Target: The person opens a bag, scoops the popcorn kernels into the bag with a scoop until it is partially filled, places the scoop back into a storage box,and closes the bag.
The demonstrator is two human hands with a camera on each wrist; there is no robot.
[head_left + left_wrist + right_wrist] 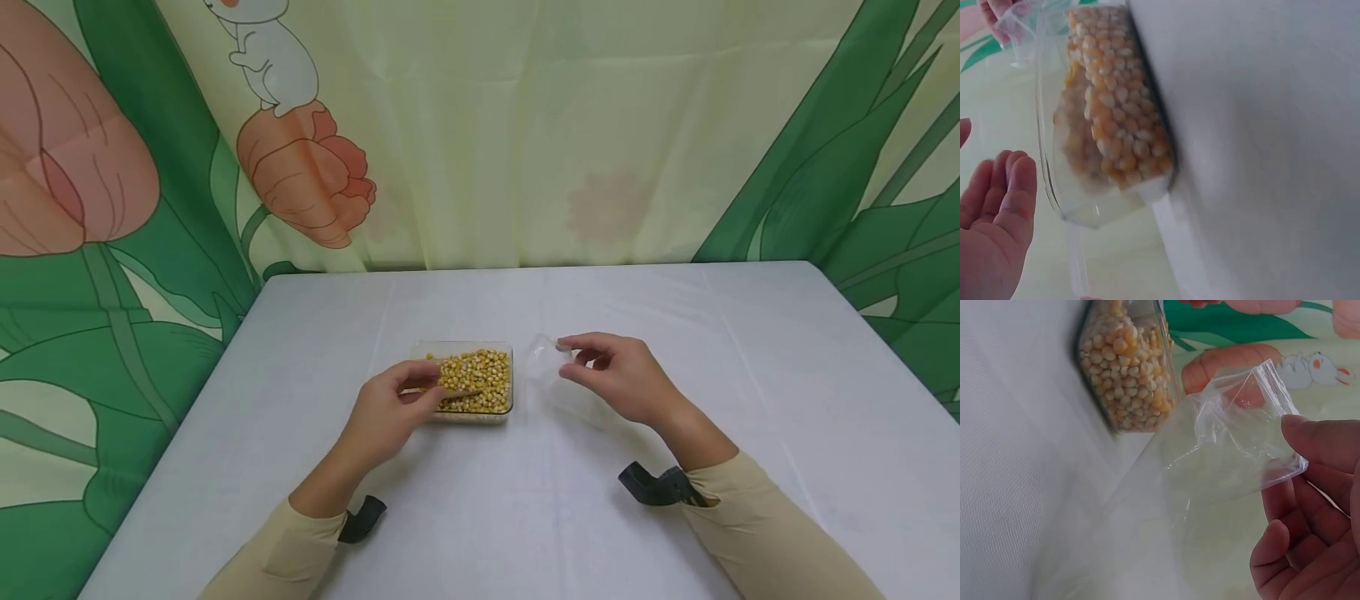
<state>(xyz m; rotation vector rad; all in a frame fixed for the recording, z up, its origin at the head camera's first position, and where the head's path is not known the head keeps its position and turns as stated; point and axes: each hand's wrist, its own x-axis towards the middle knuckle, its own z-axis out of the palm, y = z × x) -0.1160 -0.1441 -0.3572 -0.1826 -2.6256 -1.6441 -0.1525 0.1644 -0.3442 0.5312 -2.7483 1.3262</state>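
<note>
A clear rectangular container (501,414) filled with yellow corn kernels (480,375) sits mid-table. My left hand (393,408) is at its left side, thumb and fingers apart by the rim. In the left wrist view, the loosely curved fingers (1013,200) show beside the container wall, with no held thing visible. A thin brownish streak (459,393) lies over the kernels near the thumb tip; I cannot tell what it is. Right of the container, my right hand (622,375) pinches the top edge of a clear plastic zip bag (1229,431). No contents show in the bag.
A white cloth covers the table (480,525). Behind it hangs a curtain (525,150) printed with tulips, leaves and a rabbit. Each wrist carries a black camera mount (656,485), partly under a beige sleeve (765,517).
</note>
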